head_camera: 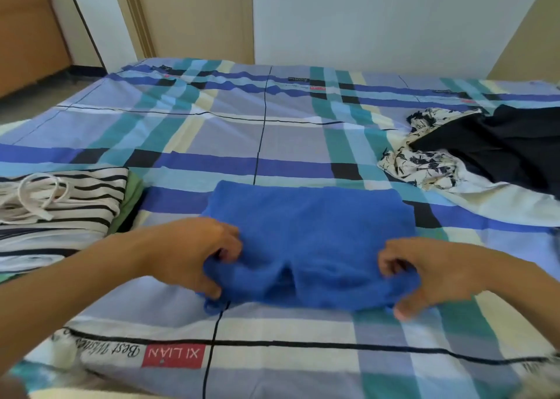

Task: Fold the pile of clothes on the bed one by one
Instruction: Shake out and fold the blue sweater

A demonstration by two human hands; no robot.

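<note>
A bright blue knitted garment (309,229) lies partly folded on the plaid bed sheet (212,138), in the middle near me. My left hand (194,253) pinches its near left edge, fingers curled into the cloth. At the near right edge, my right hand (430,274) grips the same garment, and the cloth bunches up between the two hands. An unfolded heap at the right holds a dark navy garment (500,144) over a white floral-print one (418,162).
A folded stack at the left has a black-and-white striped piece (75,198) with a white drawstring on top and a green piece (130,201) beneath. A wooden door frame and white wall stand beyond the bed. Floor shows at the far left.
</note>
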